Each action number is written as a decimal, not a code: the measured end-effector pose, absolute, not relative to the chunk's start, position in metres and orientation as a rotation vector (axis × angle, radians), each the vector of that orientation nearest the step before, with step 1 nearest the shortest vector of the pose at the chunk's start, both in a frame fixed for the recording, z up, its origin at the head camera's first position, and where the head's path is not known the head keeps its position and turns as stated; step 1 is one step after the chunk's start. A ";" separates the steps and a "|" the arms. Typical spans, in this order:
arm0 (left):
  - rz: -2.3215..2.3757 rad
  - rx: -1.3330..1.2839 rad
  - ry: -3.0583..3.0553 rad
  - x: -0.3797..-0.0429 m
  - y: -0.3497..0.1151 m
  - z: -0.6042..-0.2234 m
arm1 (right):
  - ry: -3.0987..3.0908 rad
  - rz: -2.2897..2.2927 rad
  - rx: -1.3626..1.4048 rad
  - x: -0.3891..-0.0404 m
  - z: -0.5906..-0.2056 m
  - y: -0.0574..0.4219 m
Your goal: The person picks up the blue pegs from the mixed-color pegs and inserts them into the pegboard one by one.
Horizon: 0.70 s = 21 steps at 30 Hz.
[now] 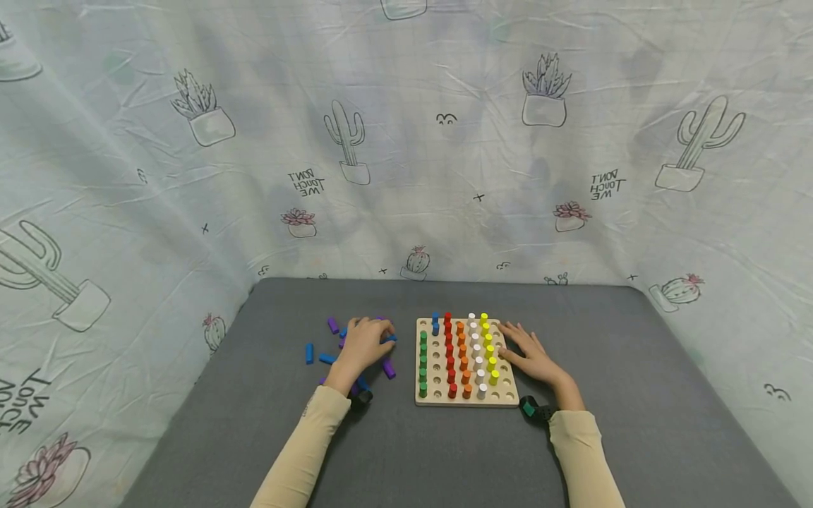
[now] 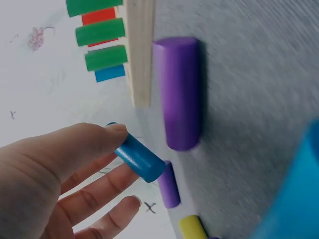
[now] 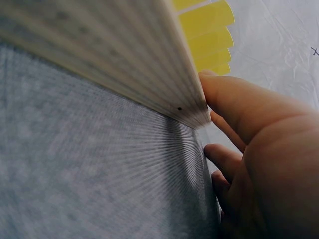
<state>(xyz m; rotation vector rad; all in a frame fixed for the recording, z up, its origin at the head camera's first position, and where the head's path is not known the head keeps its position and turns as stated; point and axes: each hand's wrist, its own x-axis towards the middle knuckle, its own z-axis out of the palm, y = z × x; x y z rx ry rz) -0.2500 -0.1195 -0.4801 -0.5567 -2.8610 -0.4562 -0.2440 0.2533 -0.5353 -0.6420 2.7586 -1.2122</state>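
Note:
My left hand [image 1: 363, 344] is over the loose pegs left of the board. In the left wrist view it pinches a blue peg [image 2: 142, 159] between thumb and fingers, the peg tilted above the grey table. A wooden pegboard [image 1: 420, 403] lies flat, with rows of green, blue, red, orange, white and yellow pegs standing upright in it. Only the far end of the blue row holds pegs. At the board's right edge rests my right hand [image 1: 532, 358], fingers extended and thumb at the top edge beside the yellow pegs [image 3: 207, 25].
Around the left hand lie several loose pegs, among them a purple peg [image 1: 389, 368], a blue peg [image 1: 309, 353] and another purple peg [image 1: 333, 325]. One yellow peg [image 2: 193, 228] lies among them. A patterned curtain [image 1: 419, 162] hangs behind the table [image 1: 406, 458].

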 end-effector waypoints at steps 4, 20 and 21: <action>-0.505 -0.574 -2.869 -0.249 -0.114 -0.477 | 2.763 -1.210 -0.641 -0.245 -0.537 0.254; -0.693 -0.610 -2.909 -0.247 -0.092 -0.469 | 2.762 -1.217 -0.648 -0.247 -0.540 0.255; -0.697 -0.612 -2.907 -0.247 -0.090 -0.469 | 2.762 -1.216 -0.650 -0.247 -0.540 0.255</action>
